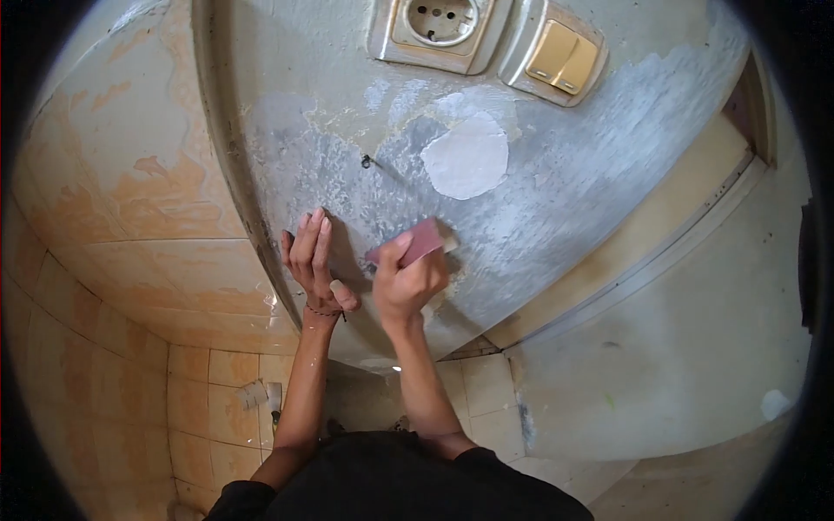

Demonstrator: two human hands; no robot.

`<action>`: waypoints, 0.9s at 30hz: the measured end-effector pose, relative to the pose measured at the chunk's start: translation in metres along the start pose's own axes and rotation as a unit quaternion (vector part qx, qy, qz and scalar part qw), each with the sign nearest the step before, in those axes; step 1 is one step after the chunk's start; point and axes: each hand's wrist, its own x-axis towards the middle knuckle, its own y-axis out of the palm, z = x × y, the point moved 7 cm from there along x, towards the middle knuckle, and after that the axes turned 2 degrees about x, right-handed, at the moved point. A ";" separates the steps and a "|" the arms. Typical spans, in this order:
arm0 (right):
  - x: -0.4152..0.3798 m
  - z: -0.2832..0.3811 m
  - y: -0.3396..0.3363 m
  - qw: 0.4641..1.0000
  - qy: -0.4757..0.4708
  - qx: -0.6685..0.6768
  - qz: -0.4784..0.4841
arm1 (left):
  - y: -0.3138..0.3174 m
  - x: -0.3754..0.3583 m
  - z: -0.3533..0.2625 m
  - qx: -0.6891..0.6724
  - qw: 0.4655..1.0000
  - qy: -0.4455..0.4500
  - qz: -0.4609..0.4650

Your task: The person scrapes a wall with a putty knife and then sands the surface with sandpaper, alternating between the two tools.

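Observation:
My right hand [412,288] grips a folded piece of reddish sandpaper [423,238] against the wall [556,165], whose grey surface is scuffed and patchy. A pale corner shows behind the sandpaper; I cannot make out what it is. To the left, my left hand [311,265] rests on the wall with its fingers stretched out, holding nothing. A round patch of white filler [466,156] lies above my right hand. Above my left hand, a small dark hook or nail [367,161] sticks out of the wall.
A power socket [440,17] and a double light switch [563,59] sit at the top. Marbled orange tiles [130,174] border the wall on the left. A door frame [625,269] runs along the right. Below, a scraper-like tool [274,399] lies on the tiled floor [486,382].

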 end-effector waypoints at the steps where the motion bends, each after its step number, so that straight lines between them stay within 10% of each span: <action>1: 0.017 -0.002 -0.005 1.000 0.018 0.005 -0.008 | 0.000 0.000 0.001 -0.001 1.000 0.002 -0.003; 27: 0.036 0.024 0.000 0.996 -0.060 0.034 0.051 | -0.004 0.001 0.001 -0.015 1.000 -0.002 -0.023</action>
